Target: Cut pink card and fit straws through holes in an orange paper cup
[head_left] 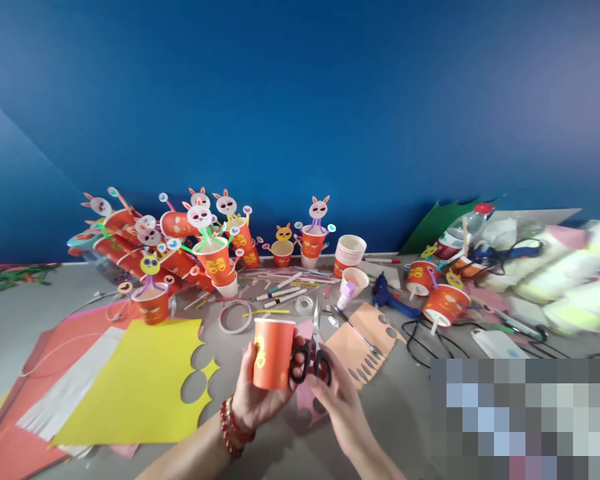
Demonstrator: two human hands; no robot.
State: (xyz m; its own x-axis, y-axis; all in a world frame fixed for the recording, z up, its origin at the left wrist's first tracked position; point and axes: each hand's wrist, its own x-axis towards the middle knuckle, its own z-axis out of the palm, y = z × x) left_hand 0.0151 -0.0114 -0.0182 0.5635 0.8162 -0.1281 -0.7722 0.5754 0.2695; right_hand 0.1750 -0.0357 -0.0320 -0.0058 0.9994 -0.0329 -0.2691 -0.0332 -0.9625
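An orange paper cup (275, 355) with a yellow print is upright in my left hand (253, 393), the fingers wrapped round its lower part. Red beads circle that wrist. Close beside the cup, my right hand (341, 400) holds scissors (316, 327) by their black handles, blades pointing up and away from me. Both hands are over the grey table (260, 460). Pink paper (307, 400) with cut-out holes lies beneath and behind the hands. Left of them is a yellow sheet (130, 387) with round holes; an orange sheet (365, 340) lies to the right.
Decorated cups (213, 263) with rabbit faces stand or lean at the back left. Stacked cups (351, 250), pens (285, 293) and a tape roll (235, 317) are behind my hands. At right are a blue glue gun (393, 300), black cables, more cups (446, 303) and a bottle (460, 233).
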